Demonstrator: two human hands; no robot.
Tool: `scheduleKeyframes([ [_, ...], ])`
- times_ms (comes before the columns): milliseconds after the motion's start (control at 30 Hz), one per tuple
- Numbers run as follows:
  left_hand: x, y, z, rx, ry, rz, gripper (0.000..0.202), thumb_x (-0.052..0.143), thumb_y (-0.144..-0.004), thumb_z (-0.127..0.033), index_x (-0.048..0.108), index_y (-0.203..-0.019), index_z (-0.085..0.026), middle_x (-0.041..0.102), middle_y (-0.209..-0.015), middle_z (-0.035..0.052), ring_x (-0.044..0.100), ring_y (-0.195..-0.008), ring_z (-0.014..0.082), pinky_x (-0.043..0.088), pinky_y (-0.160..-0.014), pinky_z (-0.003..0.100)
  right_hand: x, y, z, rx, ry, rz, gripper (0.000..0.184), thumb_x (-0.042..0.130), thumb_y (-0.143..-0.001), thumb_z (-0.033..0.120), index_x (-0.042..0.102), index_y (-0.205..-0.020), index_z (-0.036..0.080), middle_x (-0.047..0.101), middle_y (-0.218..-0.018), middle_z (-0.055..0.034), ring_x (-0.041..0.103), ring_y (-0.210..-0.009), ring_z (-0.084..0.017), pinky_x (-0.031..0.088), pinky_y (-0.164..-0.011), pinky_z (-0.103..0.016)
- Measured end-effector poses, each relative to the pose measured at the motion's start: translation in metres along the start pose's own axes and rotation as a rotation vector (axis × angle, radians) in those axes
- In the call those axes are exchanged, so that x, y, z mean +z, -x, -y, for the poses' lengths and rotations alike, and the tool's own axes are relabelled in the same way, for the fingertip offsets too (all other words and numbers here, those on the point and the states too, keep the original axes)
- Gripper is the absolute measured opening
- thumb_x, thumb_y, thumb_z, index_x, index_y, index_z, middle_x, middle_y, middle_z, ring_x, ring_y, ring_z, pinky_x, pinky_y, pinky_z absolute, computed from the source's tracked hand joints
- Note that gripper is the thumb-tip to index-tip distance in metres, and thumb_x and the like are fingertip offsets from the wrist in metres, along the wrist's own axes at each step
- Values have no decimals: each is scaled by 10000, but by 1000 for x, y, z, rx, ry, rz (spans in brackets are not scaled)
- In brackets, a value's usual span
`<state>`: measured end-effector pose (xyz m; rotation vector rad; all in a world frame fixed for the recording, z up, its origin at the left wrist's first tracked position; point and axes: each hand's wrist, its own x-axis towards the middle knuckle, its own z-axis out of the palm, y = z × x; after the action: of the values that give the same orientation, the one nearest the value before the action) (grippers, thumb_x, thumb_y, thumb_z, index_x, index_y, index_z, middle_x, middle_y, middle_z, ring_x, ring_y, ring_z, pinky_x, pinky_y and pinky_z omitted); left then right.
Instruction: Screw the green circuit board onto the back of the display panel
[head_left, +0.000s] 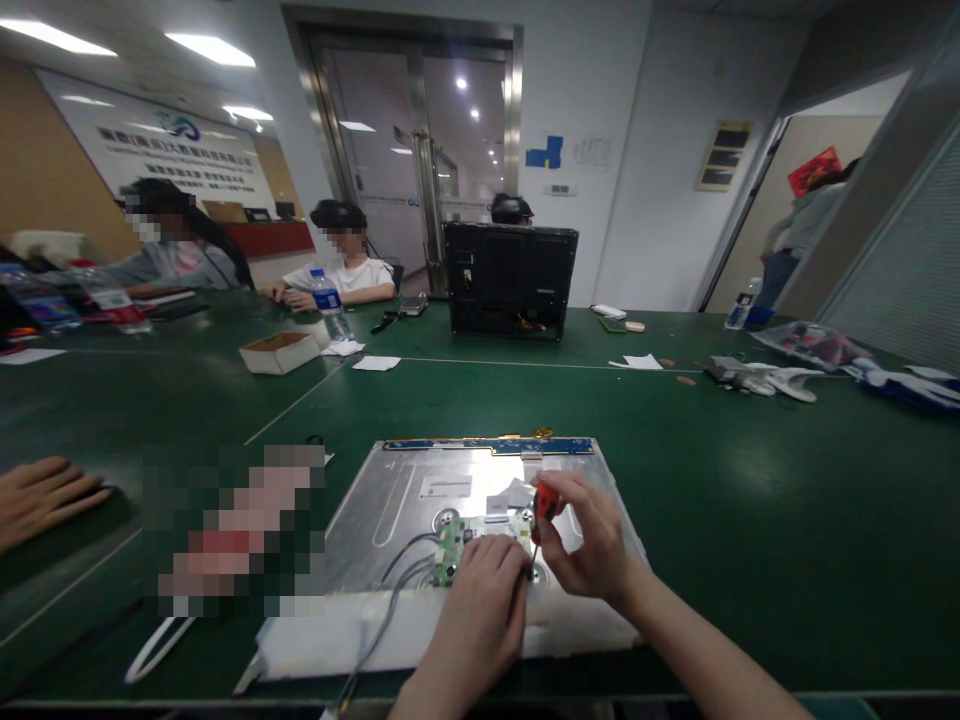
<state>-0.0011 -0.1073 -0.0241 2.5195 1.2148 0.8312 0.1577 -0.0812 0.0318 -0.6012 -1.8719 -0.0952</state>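
Note:
A flat silver display panel (360,535) lies on the green table with its back up, and a green circuit board (451,548) sits on it. Over the board's near side rests my left hand (489,585), fingers curled together close to the screwdriver's shaft; whatever they pinch is hidden. My right hand (596,545) grips a screwdriver (547,499) by its red-and-black handle, its thin shaft pointing down at the board's right edge. Grey cables (394,610) run from the board over the panel's white near edge. A narrow blue circuit strip (450,447) borders the far edge.
Left of the panel lies a blurred-out item with a white loop (161,645); another person's hand (49,500) rests beyond it. Farther back are an open white box (279,353), a water bottle (330,305), and a black upright screen housing (511,280). Several people sit across the table.

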Motion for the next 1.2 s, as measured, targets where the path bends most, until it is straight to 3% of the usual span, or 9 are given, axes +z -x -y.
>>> scheduleKeyframes([
  [233,3,1,2,3,-23,-29,204,414,-796,-68,520,-909,-200,574,-920,62,523,-895,243,403,-803,400,1,2,-2,6,74,-55,407,636,-792,215,522,-1182,213,556,-913,-65,602,-747,-161,527,-616,-279],
  [400,1,0,0,2,-6,-7,185,415,-799,-64,513,-883,-196,567,-900,56,510,-865,233,396,-793,396,2,0,0,-2,40,-14,526,518,-810,107,410,-1318,189,603,-862,-55,592,-727,-153,506,-578,-256],
  [500,-1,0,-1,0,11,2,179,416,-796,-58,507,-862,-197,563,-889,49,504,-855,229,391,-789,394,3,0,0,-6,-37,-13,525,477,-789,80,380,-1298,166,621,-894,-74,599,-734,-160,507,-582,-268],
  [700,1,0,0,3,-1,-18,175,415,-802,-67,507,-879,-194,561,-895,52,503,-858,229,385,-788,389,3,4,-4,1,-9,-57,469,639,-770,170,431,-1189,211,569,-920,-67,608,-805,-184,533,-642,-305],
  [833,0,0,-1,5,-18,-21,173,408,-794,-52,499,-829,-195,556,-863,44,501,-836,222,384,-777,381,3,3,-3,56,55,-61,402,615,-793,158,498,-1168,239,510,-974,-63,577,-706,-131,532,-583,-269],
  [967,0,0,-1,12,-17,-17,166,409,-806,-60,501,-837,-194,556,-869,46,503,-847,222,385,-789,385,2,-2,1,37,40,-49,456,557,-788,99,484,-1219,226,560,-973,-78,594,-787,-160,534,-578,-259],
  [1067,0,0,-1,15,-11,-9,173,409,-804,-55,503,-851,-193,561,-873,47,505,-848,223,386,-789,387,0,-4,2,16,-1,-43,491,518,-771,66,437,-1240,186,614,-906,-74,606,-760,-165,528,-567,-259],
  [1200,-1,-1,-1,12,-7,-17,178,419,-786,-50,500,-854,-192,559,-867,47,505,-837,223,388,-774,383,0,-3,-1,16,-57,-54,444,596,-793,148,417,-1197,189,619,-780,-21,610,-664,-150,532,-593,-273],
])
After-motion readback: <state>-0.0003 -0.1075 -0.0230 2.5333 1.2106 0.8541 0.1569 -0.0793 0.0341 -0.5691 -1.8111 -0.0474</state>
